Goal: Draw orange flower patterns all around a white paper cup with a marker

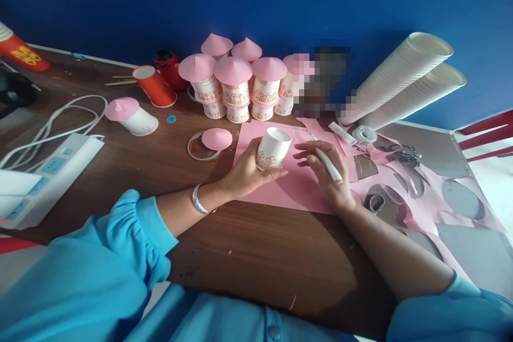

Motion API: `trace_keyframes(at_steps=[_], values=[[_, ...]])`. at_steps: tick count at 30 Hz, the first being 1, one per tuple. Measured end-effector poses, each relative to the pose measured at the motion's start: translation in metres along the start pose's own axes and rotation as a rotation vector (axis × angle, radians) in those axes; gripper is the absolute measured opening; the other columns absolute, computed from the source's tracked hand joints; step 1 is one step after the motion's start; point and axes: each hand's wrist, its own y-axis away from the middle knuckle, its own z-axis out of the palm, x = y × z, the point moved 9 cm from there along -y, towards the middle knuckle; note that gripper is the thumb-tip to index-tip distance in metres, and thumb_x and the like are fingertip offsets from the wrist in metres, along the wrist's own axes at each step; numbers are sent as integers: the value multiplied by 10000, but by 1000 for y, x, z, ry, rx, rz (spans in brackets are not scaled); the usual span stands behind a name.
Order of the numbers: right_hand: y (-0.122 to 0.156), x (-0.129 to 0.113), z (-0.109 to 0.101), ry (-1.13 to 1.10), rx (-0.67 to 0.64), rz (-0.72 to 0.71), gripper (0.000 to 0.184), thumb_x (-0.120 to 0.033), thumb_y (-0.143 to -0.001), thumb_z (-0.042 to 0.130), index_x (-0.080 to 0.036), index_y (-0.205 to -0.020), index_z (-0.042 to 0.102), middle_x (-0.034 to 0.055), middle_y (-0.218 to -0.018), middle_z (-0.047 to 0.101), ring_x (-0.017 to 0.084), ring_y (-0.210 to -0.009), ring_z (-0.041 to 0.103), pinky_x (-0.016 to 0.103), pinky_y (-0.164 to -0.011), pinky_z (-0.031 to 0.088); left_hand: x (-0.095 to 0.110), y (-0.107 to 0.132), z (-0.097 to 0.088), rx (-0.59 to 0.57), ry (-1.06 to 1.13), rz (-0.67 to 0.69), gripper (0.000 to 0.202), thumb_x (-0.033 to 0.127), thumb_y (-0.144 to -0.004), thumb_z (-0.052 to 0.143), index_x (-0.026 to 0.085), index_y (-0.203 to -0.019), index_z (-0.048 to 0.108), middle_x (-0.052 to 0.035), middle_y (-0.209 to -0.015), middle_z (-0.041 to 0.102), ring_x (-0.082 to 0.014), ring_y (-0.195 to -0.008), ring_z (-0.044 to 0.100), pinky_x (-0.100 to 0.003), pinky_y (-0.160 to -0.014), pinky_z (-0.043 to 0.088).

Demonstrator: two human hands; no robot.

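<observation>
My left hand (244,171) grips a small white paper cup (273,148) with red and orange drawings, tilted above a pink paper sheet (292,184) on the brown table (248,256). My right hand (326,171) holds a white marker pen (328,164) with an orange end, its tip pointing toward the cup. A silver bangle (197,199) circles my left wrist. Both sleeves are bright blue.
Stacked decorated cups with pink cone lids (234,83) stand at the back. A loose pink cone (216,139) rests on a tape ring. Left: lidded cup on its side (132,115), red cup (154,85), power strip (48,176). Right: white cup stacks (404,77), tape roll (364,133), scissors (406,154), cut pink scraps (412,187).
</observation>
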Motion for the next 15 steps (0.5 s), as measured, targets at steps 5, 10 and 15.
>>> trace_keyframes(at_steps=[5,10,15], values=[[7,3,12,10,-103,-19,513,-473,-871,830,-323,-1290,574,60,-1289,659,235,-1150,698,438,-962,639,10,7,4,4,-287,172,767,401,-791,882,200,-1381,437,-170,-1326,598,-332,-1225,614,-533,-1034,560],[9,1,12,91,-93,-54,616,-452,-843,852,-329,-1343,515,66,-1297,639,264,-1245,642,499,-1072,586,19,16,15,-29,-472,280,921,313,-825,856,220,-1536,277,-190,-1378,518,-348,-1271,589,-597,-1091,548],[10,-4,13,93,-130,-100,540,-420,-887,798,-337,-1336,509,67,-1303,619,273,-1254,632,528,-1089,571,26,20,19,-45,-536,322,988,264,-817,859,213,-1568,219,-193,-1379,487,-339,-1229,611,-602,-1056,580]])
